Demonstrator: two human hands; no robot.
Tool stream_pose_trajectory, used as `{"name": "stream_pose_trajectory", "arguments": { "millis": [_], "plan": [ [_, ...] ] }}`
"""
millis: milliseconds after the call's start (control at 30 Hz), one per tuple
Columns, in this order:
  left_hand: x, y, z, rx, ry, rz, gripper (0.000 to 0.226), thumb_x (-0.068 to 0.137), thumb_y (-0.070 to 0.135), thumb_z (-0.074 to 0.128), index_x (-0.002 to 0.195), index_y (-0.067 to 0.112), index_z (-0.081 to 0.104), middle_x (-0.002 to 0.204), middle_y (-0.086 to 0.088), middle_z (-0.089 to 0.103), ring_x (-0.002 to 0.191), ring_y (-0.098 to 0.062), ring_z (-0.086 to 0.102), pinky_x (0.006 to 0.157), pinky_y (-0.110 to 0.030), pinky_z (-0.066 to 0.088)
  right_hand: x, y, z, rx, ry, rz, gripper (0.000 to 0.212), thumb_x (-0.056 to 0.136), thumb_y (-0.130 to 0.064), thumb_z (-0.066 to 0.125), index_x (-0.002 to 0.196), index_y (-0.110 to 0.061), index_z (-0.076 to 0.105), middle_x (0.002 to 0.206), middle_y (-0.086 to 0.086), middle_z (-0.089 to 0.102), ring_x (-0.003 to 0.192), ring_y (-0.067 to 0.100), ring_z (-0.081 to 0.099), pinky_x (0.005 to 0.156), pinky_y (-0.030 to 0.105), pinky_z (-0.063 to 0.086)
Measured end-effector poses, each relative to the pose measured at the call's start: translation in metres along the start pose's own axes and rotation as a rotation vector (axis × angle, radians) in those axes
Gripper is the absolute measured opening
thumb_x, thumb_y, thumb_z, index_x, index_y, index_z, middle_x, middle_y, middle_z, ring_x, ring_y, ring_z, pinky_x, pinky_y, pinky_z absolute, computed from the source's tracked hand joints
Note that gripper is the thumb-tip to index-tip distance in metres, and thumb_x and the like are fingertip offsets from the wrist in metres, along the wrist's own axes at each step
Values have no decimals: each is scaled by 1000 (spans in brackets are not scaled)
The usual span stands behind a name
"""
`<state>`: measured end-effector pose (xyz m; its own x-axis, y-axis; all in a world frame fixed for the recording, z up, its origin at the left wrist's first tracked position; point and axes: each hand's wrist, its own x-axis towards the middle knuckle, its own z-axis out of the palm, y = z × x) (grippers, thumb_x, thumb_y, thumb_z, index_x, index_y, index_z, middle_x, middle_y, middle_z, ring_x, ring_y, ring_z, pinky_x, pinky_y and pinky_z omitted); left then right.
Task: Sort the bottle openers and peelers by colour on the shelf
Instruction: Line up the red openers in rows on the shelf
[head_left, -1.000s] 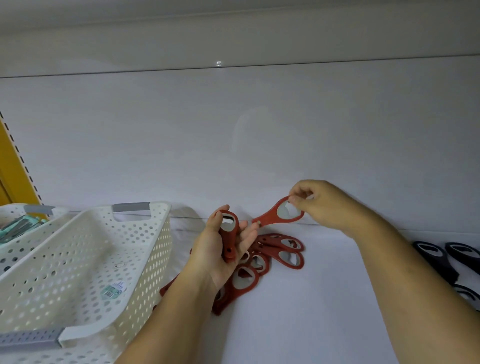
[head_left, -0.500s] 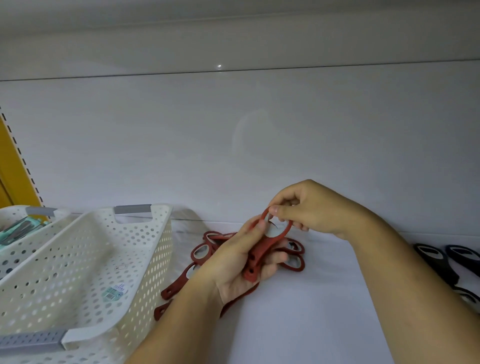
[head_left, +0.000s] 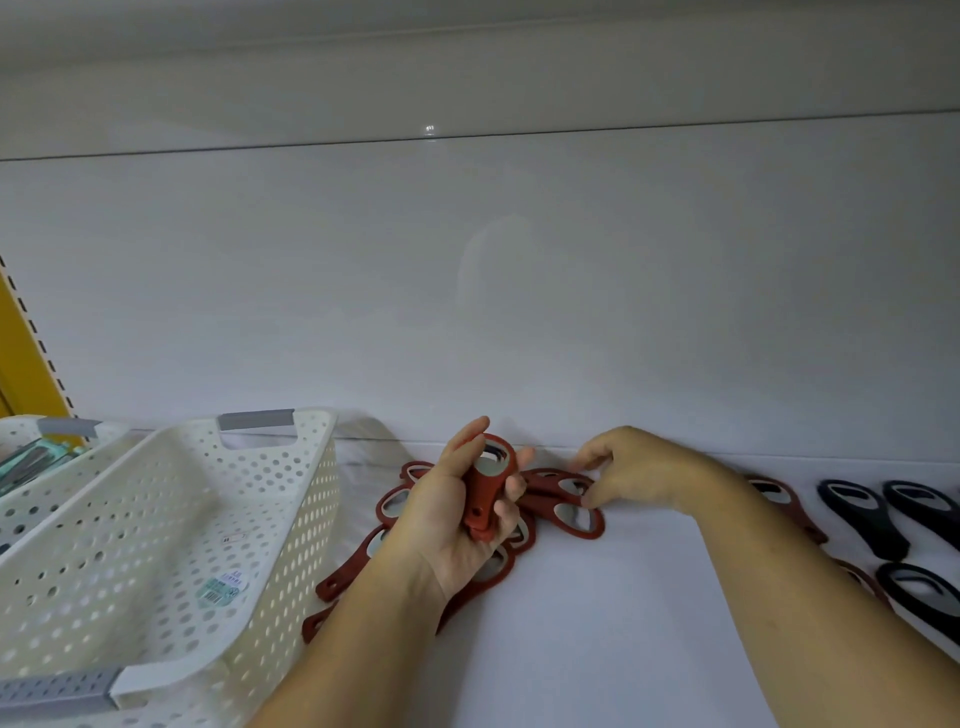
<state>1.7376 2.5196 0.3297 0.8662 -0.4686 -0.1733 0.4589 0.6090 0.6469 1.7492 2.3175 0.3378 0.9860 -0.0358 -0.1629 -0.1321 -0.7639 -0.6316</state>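
Head camera looks down on a white shelf (head_left: 597, 623), with both bare forearms reaching in from the bottom edge. Nearest, left of the red pile (head_left: 571, 514), stands a white perforated basket (head_left: 291, 519) with grey handle strips and a small barcode label (head_left: 221, 590) inside its wall; what lies on its floor is not visible.

The left hand (head_left: 452, 519) hovers just over the left part of the pile, palm turned up and towards the camera. Its fingers and thumb are curled round a red stack (head_left: 485, 488) of bottle openers, held upright with the oval heads on top and the handle ends down in the palm.

Beneath that hand the red pile lies spread on the shelf, openers overlapping at different angles, some handles pointing towards the camera at the pile's near left.

The right hand (head_left: 639, 475) is on the right side of the pile, knuckles up and fingers curled down, fingertips (head_left: 589, 501) touching the head of an opener there. It is blurred, and I cannot tell whether it pinches the opener or only touches it.

Right of the pile, partly under the right forearm, lies a lone red opener (head_left: 787, 504); further right sit black openers (head_left: 865, 512), side by side.

Far left of the pile, behind the basket, a second basket (head_left: 57, 486) holds teal items (head_left: 26, 460). Behind the pile rises the white back panel (head_left: 467, 286), with a yellow post (head_left: 26, 353) at its left.
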Motion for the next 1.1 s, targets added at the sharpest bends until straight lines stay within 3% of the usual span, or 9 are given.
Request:
{"name": "stream_pose_trajectory", "arguments": {
  "millis": [200, 300, 400, 467, 600, 767, 933, 1033, 1100],
  "plan": [
    [5, 0, -4, -62, -18, 5, 20, 92, 16, 52, 109, 27, 54, 76, -10, 52, 45, -13, 43, 31, -15, 32, -1, 2, 2, -160, 51, 4, 16, 78, -13, 73, 90, -23, 73, 88, -10, 60, 88, 10, 58, 59, 14, 39],
    [6, 0, -3, -82, -23, 24, 24, 90, 16, 55, 111, 26, 52, 78, -11, 53, 49, -16, 47, 34, -19, 37, -2, 0, -1, -162, 80, -20, 12, 80, -13, 71, 85, -24, 72, 90, -8, 62, 92, 14, 60, 63, 16, 43],
    [9, 1, -7, -72, -11, 30, 26, 91, 18, 55, 116, 26, 51, 80, -11, 53, 51, -17, 49, 35, -21, 39, -5, 0, -2, -267, -6, 17, 32, 78, -7, 71, 105, -24, 69, 98, -5, 54, 96, 16, 56, 73, 21, 43],
    [10, 1, -9, -44, -26, -9, 32, 89, 24, 59, 118, 25, 48, 80, -8, 55, 51, -16, 49, 34, -21, 37, -5, 1, 0, -267, -33, 30, 36, 77, -4, 71, 107, -25, 68, 92, -7, 50, 91, 15, 54, 68, 19, 42],
    [9, 1, -6, 9, -21, -15, 30, 85, 28, 64, 112, 19, 53, 78, -5, 55, 47, -13, 43, 31, -19, 32, -3, 6, 2, -194, 66, -36, 14, 80, -12, 73, 86, -24, 71, 75, -11, 50, 66, 5, 49, 52, 14, 34],
    [8, 3, -6, -83, -17, 39, 28, 89, 21, 60, 115, 21, 50, 79, -8, 53, 52, -15, 48, 37, -21, 41, -4, 3, -9, -135, 182, -144, 13, 87, -18, 67, 78, -27, 68, 79, -6, 62, 71, 9, 54, 60, 16, 41],
    [6, 3, -3, -17, 176, 344, 13, 97, 17, 49, 99, 23, 60, 73, -6, 51, 60, -18, 57, 68, -31, 54, -22, -35, -28, -13, 431, -332, 13, 92, -19, 59, 86, -27, 67, 84, -17, 62, 81, 0, 55, 67, 12, 38],
    [5, 6, -3, 107, 188, 312, 8, 95, 27, 53, 99, 21, 56, 76, -9, 55, 60, -20, 60, 59, -30, 53, -45, -59, -37, 23, 369, -426, 16, 91, -19, 61, 84, -32, 69, 82, -18, 65, 81, -2, 58, 73, 11, 41],
    [-1, 3, 3, 237, 103, 222, 23, 93, 33, 53, 107, 14, 53, 82, -13, 64, 63, -25, 65, 48, -26, 50, -59, -73, -37, 26, 297, -481, 18, 89, -20, 64, 81, -35, 70, 78, -19, 67, 76, -6, 60, 74, 13, 44]
  ]
}}
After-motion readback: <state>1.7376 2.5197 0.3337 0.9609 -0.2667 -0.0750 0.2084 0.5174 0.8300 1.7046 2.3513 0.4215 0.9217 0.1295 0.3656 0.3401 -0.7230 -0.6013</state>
